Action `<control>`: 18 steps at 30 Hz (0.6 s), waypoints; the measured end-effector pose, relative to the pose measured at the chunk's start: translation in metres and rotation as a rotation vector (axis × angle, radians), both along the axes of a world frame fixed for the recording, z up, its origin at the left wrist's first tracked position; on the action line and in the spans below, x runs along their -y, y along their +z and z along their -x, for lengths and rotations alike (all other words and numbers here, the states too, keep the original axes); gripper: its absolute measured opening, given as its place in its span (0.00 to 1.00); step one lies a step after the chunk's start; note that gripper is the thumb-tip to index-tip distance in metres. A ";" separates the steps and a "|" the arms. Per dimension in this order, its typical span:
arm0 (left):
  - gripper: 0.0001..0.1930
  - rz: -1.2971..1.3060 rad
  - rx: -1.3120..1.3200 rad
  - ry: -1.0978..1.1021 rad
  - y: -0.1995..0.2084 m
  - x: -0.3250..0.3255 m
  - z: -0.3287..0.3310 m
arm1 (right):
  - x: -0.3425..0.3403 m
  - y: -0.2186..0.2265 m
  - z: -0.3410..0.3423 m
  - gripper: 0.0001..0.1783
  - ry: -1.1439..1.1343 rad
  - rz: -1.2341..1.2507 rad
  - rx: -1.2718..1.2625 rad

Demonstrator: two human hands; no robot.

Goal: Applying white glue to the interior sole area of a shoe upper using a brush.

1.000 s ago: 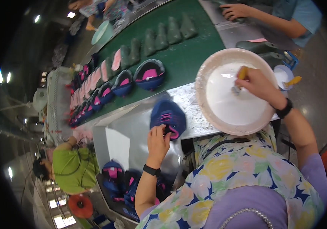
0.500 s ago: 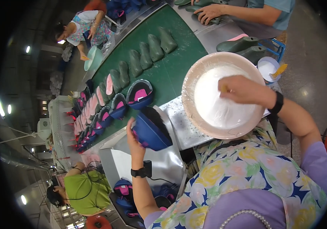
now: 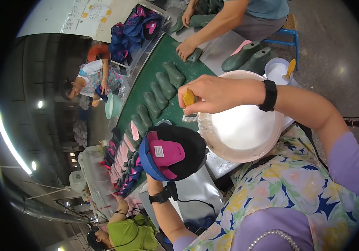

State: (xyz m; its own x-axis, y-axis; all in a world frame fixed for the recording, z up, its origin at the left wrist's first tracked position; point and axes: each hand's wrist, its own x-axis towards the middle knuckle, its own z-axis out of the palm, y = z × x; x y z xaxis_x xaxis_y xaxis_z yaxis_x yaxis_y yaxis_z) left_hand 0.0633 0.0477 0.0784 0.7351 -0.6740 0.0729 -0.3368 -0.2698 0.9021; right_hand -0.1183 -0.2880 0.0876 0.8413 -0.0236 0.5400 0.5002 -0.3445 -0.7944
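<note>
A shoe upper (image 3: pixel 193 150), blue outside with a black lining and a magenta piece, is held up by my left hand (image 3: pixel 153 183), whose fingers are mostly hidden behind it. The upper's open side faces up toward me. Pinched in my right hand (image 3: pixel 206 95) is a brush (image 3: pixel 189 98) with a yellow handle, its bristles pointing down just above the upper's far edge. Whether the bristles touch it I cannot tell. Below my right forearm stands a pale pink basin (image 3: pixel 276 144) holding white liquid (image 3: pixel 244 130).
Dark green shoe lasts (image 3: pixel 159 95) line a green conveyor belt (image 3: pixel 196 69), with several uppers along it. A co-worker's hand (image 3: pixel 185 50) touches a last at the far side. A small tub (image 3: pixel 276 72) with a yellow-handled brush stands behind the basin. A metal tray (image 3: pixel 198 190) lies below the upper.
My right hand has lifted out of the basin and moved left with the brush. The upper has been turned so its inside shows. A co-worker's hand has reached onto the belt.
</note>
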 end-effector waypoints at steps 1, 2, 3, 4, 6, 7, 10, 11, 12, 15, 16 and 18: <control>0.24 0.011 0.028 0.002 0.003 -0.002 0.001 | 0.004 0.002 -0.001 0.11 0.000 0.012 0.026; 0.24 0.021 0.056 0.009 0.004 0.001 0.000 | 0.005 0.004 -0.003 0.11 -0.002 0.009 0.031; 0.24 0.032 0.083 0.014 0.002 0.008 0.003 | 0.008 0.007 -0.004 0.11 0.014 0.021 0.052; 0.24 0.044 0.109 0.018 0.000 0.009 0.007 | 0.010 0.008 -0.003 0.11 0.028 0.034 0.072; 0.24 0.065 0.163 0.022 -0.002 0.007 0.021 | 0.010 0.009 -0.002 0.10 0.037 0.060 0.044; 0.25 0.078 0.189 0.022 -0.005 0.018 0.019 | 0.011 0.009 -0.001 0.10 0.051 0.090 0.012; 0.25 0.130 0.270 0.033 -0.015 0.042 0.029 | 0.021 -0.006 0.005 0.13 -0.117 0.139 0.024; 0.25 0.147 0.295 0.038 -0.017 0.045 0.029 | 0.022 -0.009 0.008 0.13 -0.122 0.142 0.027; 0.25 0.164 0.321 0.044 -0.022 0.050 0.032 | 0.021 -0.012 0.012 0.14 -0.199 0.115 -0.030; 0.25 0.220 0.405 0.056 -0.039 0.069 0.046 | 0.012 -0.022 0.020 0.20 -0.322 0.027 -0.077; 0.25 0.239 0.434 0.063 -0.043 0.077 0.048 | 0.007 -0.026 0.021 0.20 -0.397 -0.043 -0.120; 0.25 0.270 0.482 0.081 -0.052 0.084 0.057 | -0.001 -0.038 0.022 0.22 -0.465 -0.186 -0.223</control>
